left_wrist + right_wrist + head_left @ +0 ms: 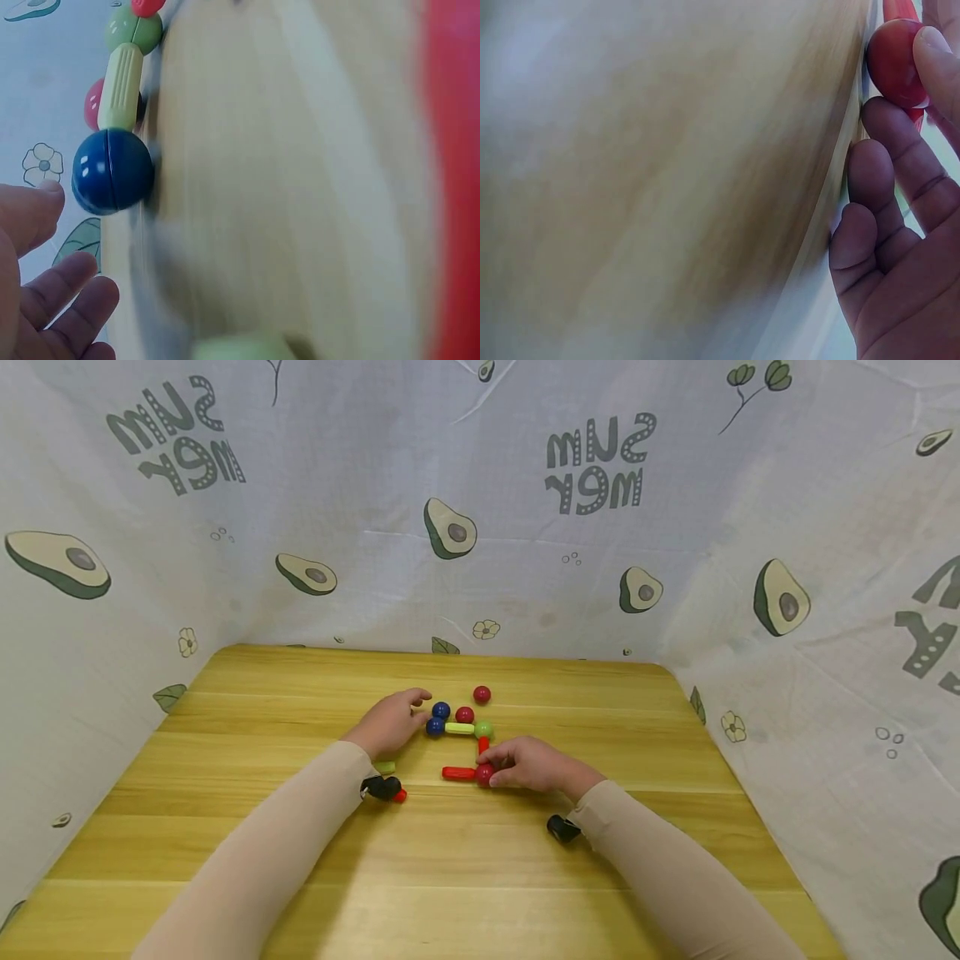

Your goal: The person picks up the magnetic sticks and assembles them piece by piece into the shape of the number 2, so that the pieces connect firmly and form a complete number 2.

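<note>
A joined chain of toy balls and sticks lies on the table. It runs from a blue ball along a yellow stick to a green ball, then down a red stick to a red ball. A second red stick points left from that ball. My right hand pinches the red ball between thumb and fingers. Beside the blue ball, my left hand has its fingers spread and holds nothing. Another blue ball sits just behind the first.
Two loose crimson balls, one nearer and one farther, lie behind the chain. Under my left wrist, a yellow stick and a red piece are partly hidden. Patterned cloth hangs around the wooden table.
</note>
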`<action>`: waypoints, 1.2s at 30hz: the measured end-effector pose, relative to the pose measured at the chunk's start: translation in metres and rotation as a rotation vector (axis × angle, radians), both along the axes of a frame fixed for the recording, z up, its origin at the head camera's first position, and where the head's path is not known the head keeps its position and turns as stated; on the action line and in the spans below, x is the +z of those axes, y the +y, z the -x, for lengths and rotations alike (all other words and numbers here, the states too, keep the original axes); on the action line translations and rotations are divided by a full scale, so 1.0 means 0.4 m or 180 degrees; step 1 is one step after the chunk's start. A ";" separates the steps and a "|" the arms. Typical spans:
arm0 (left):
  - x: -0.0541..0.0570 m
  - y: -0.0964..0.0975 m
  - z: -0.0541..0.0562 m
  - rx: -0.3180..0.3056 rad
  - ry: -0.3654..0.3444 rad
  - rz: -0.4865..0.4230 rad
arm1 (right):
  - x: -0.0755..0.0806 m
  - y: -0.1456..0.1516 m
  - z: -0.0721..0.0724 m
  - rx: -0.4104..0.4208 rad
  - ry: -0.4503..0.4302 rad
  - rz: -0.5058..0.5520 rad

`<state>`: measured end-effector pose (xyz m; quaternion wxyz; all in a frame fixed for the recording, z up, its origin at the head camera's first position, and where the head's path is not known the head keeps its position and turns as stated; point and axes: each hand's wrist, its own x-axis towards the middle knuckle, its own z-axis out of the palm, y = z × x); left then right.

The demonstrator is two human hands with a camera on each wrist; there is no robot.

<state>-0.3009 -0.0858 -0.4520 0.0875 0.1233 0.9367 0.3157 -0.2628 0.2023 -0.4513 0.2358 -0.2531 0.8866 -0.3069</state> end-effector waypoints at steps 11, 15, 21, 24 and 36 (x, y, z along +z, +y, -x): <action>0.006 0.064 0.036 -0.0006 -0.0114 0.0123 | -0.005 0.004 0.004 0.0042 0.0029 0.0042; 0.006 0.078 0.038 0.0058 -0.0111 0.0197 | -0.006 0.004 0.002 -0.0009 -0.0016 0.0038; 0.004 0.090 0.044 0.0107 -0.0040 0.0336 | -0.005 0.005 0.001 -0.0019 -0.0035 0.0044; 0.001 0.093 0.047 0.0127 -0.0032 0.0372 | -0.005 0.004 0.000 -0.0033 -0.0030 0.0033; 0.011 0.067 0.040 0.0256 0.0178 -0.0091 | -0.007 0.006 0.003 0.0010 -0.0022 0.0070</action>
